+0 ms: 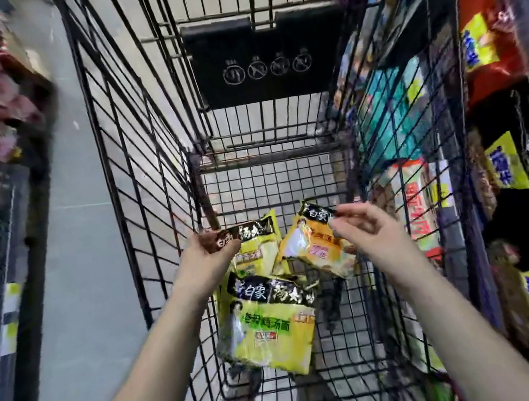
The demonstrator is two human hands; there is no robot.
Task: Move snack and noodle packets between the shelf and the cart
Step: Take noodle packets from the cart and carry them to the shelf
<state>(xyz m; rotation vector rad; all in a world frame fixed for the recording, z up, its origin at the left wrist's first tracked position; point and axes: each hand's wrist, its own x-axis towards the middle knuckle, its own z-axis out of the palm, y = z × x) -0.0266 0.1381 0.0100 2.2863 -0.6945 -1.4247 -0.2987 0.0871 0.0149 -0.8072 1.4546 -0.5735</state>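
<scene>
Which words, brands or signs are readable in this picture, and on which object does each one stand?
"白象": black top band of the green-yellow packet pinched by the left hand.
"白象": top band of the orange packet pinched by the right hand.
"白象", and "鸡汤面" in green: lower packet in the cart.
Too small: captions over four prohibition icons on the black cart sign.
Blurred: yellow shelf labels.

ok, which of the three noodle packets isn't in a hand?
The green-yellow packet nearest the camera, low in the cart. The left hand grips the other green-yellow packet; the right hand pinches the orange packet.
</scene>
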